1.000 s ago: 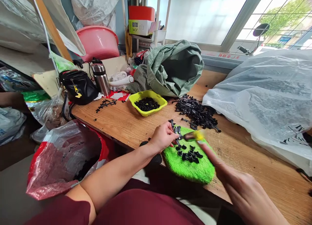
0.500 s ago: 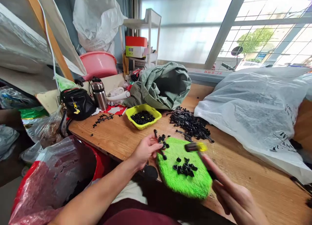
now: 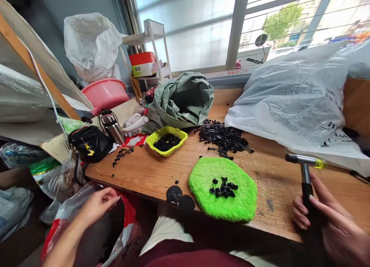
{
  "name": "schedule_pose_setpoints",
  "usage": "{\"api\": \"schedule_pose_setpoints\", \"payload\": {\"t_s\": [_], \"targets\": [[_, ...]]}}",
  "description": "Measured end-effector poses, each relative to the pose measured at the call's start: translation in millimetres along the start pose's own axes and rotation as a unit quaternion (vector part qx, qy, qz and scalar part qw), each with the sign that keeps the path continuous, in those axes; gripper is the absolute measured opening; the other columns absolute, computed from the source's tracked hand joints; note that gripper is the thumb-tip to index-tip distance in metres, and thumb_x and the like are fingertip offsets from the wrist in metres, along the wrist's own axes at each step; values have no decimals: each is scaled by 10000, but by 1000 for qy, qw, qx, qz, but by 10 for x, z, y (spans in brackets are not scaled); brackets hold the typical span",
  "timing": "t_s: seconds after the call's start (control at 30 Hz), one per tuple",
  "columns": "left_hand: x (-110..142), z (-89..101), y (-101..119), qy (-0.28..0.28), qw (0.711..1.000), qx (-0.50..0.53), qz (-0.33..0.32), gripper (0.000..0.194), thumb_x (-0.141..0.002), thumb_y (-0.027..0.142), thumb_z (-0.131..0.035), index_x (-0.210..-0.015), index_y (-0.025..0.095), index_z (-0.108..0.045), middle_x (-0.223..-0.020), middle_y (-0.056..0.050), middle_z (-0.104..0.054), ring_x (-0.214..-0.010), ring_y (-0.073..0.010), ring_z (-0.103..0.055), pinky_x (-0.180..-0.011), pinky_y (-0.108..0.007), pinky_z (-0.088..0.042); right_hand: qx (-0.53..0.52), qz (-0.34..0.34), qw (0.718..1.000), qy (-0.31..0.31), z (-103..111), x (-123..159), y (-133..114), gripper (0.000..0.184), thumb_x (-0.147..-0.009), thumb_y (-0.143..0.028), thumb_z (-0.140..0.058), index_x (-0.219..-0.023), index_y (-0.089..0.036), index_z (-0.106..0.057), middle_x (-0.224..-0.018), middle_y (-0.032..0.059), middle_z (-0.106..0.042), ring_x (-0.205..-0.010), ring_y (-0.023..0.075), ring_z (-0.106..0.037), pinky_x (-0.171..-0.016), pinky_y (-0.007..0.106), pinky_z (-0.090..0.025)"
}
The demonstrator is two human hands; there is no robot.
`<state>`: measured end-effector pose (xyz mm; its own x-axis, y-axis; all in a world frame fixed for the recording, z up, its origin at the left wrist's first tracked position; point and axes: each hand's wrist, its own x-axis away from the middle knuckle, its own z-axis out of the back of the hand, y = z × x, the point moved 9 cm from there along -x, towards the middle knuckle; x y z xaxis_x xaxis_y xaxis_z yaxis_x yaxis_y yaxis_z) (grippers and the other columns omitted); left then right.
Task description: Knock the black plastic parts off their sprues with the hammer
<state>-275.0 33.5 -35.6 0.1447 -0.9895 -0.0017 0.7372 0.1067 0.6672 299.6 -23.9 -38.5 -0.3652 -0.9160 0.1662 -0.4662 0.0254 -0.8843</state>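
My right hand is wrapped round the dark handle of a small mallet. The mallet's head, black at one end and clear yellow at the other, is raised over the table's right side. At the left, my left hand is above the mouth of a red-and-clear plastic bag, its fingers loosely bent and nothing visible in them. Between the hands lies a bright green fluffy pad, bearing a cluster of small black plastic parts.
A yellow basket of black bits stands behind the pad. Beside it are a heap of black pieces and a grey-green sack. A large white plastic bag lies at right. Two black discs rest at the table's front edge.
My left hand has moved left from the pad to above the bag, and the black branched piece it held is gone from it. My right hand has carried the mallet right, away from the pad.
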Motion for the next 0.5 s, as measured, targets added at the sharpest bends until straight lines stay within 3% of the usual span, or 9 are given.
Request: {"api": "schedule_pose_setpoints", "payload": {"t_s": [0.13,0.2,0.27,0.33,0.4,0.5], "targets": [[-281,-544,1396,15,977,122,-176,186,-746,361,-595,-695,184,-625,-638,-7,-633,-598,-143,-569,-605,-238,-458,19,3,1000,-16,18,-27,37,700,-776,-370,-677,-1414,-443,-397,-572,-19,-463,-422,129,-414,-370,215,-363],[-442,-933,2063,-23,953,149,-264,155,-783,258,-557,-827,191,-689,-833,-39,-700,-737,-155,-623,-673,-239,-487,26,3,1000,-18,22,-2,33,717,-772,-387,-682,-1422,-433,-384,-578,-22,-468,-417,122,-416,-369,210,-363],[-573,-1336,2563,-80,928,122,-343,226,-769,148,-540,-889,196,-726,-928,-55,-709,-823,-161,-638,-752,-252,-495,29,6,999,-20,3,46,4,704,-789,-406,-666,-1430,-425,-373,-586,-24,-468,-423,117,-421,-377,203,-372],[-689,-1695,2824,-141,909,75,-384,276,-721,61,-544,-855,186,-750,-941,-61,-717,-840,-165,-649,-811,-268,-491,24,5,999,-21,-18,89,-19,700,-795,-413,-660,-1431,-427,-367,-595,-29,-463,-435,113,-427,-389,196,-382],[-785,-1950,2894,-191,899,42,-391,288,-673,5,-543,-770,171,-758,-886,-59,-728,-803,-164,-660,-800,-266,-495,9,4,1000,-22,-20,98,-27,716,-794,-406,-661,-1437,-435,-347,-605,-34,-461,-443,109,-428,-400,193,-391],[-880,-2031,2831,-190,906,46,-375,262,-662,6,-555,-712,172,-751,-798,-43,-732,-763,-160,-663,-776,-258,-497,-4,8,999,-35,-4,46,-17,746,-789,-399,-659,-1452,-423,-319,-602,-34,-467,-438,114,-427,-392,198,-385]]}}
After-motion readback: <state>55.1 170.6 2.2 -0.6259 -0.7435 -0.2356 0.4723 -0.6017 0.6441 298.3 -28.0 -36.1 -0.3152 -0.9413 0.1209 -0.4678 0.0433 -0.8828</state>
